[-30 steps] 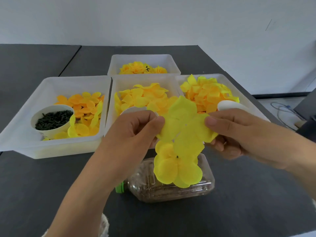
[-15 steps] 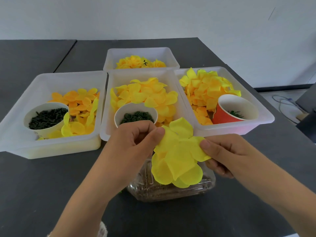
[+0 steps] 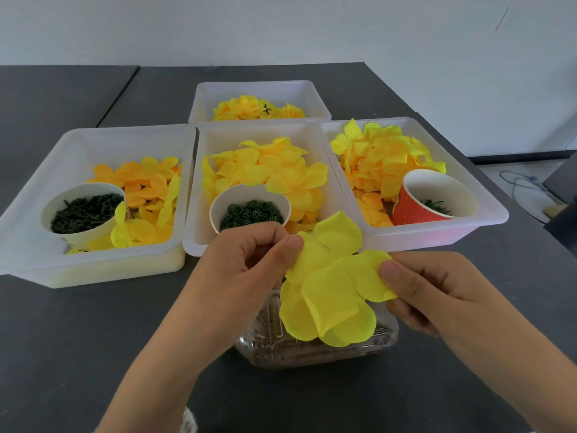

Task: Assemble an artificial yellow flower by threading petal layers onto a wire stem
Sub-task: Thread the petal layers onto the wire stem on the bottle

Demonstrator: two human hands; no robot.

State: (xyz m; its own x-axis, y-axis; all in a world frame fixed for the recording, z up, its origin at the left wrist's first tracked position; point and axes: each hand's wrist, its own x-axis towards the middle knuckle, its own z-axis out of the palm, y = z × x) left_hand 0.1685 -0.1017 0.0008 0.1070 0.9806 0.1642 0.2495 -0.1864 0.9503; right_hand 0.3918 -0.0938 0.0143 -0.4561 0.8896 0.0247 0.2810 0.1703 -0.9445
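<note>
Head view: the yellow petal layer (image 3: pixel 327 282) hangs face-on to the camera, its long axis running from upper right down to lower left over a clear plastic container (image 3: pixel 312 348) on the dark table (image 3: pixel 93 339); the left hand (image 3: pixel 249 264) pinches its upper left edge between thumb and curled fingers; the right hand (image 3: pixel 437 295) pinches its right petal under the thumb; the layer spans between the 2 grips and droops below them; 4 white trays (image 3: pixel 187 195) of petals stand behind.
</note>
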